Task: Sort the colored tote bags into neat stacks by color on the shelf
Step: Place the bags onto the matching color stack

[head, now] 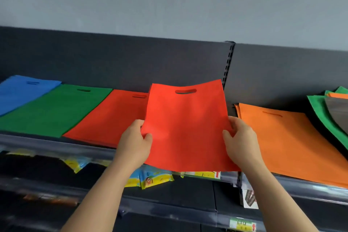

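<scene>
Bag (186, 128), one, red, pinched by left hand (134, 143), right hand (241, 137).

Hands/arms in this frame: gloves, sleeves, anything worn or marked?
Left hand and right hand are bare: no gloves, rings, watch or bands in view. Left forearm and right forearm are bare too, with no sleeves showing down to the frame edge. No markings visible.

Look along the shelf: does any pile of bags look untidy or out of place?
Yes: the mixed heap at the far right, green, grey and orange bags fanned askew, unlike the flat orange stack beside it.
</scene>
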A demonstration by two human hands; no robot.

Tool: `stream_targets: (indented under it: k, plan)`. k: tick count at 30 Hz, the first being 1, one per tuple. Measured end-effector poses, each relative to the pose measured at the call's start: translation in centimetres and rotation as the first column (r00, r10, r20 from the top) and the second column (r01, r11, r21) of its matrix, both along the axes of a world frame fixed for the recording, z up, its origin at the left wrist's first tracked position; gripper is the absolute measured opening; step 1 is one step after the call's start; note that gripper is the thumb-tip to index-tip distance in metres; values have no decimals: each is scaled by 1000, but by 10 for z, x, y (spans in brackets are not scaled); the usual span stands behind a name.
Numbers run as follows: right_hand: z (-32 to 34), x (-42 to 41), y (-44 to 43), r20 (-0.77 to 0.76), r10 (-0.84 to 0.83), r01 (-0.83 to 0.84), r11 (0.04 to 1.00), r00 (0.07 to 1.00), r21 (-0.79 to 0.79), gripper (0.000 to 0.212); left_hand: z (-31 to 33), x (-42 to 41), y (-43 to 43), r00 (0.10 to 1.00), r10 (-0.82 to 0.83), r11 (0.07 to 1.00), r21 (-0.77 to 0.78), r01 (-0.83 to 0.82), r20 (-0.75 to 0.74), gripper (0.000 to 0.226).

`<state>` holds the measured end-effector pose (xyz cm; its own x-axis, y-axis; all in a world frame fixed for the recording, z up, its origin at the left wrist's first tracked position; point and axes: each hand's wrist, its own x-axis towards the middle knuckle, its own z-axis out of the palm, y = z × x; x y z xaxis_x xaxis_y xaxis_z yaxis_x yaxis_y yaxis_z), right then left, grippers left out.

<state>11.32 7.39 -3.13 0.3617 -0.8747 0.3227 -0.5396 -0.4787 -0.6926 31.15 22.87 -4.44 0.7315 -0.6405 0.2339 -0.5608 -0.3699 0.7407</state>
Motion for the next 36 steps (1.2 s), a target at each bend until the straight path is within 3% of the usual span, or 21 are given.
stream_targets:
  k: [11, 18, 25, 31, 36]
  plan:
    - [-6, 104, 17, 26, 177, -177, 984, 984, 17, 39, 1, 87, 35, 963, 224, 969, 69, -236, 152, 30]
    - [-19, 153, 24, 10, 207, -207, 975, 978, 76, 46, -1, 143, 40, 945, 267, 943, 151, -297, 191, 38]
    - [-29, 183, 37, -179, 113, -101, 992, 977, 71, 51, -8, 181, 38, 950, 211, 930, 252, -267, 229, 41]
    - [-36, 196, 49, -443, 28, -36, 999, 896, -11, 27, -17, 193, 41, 945, 142, 904, 350, -245, 296, 37]
    - [-39, 196, 53, -539, -23, -57, 990, 842, -133, 32, -18, 194, 45, 906, 67, 885, 394, -248, 418, 32]
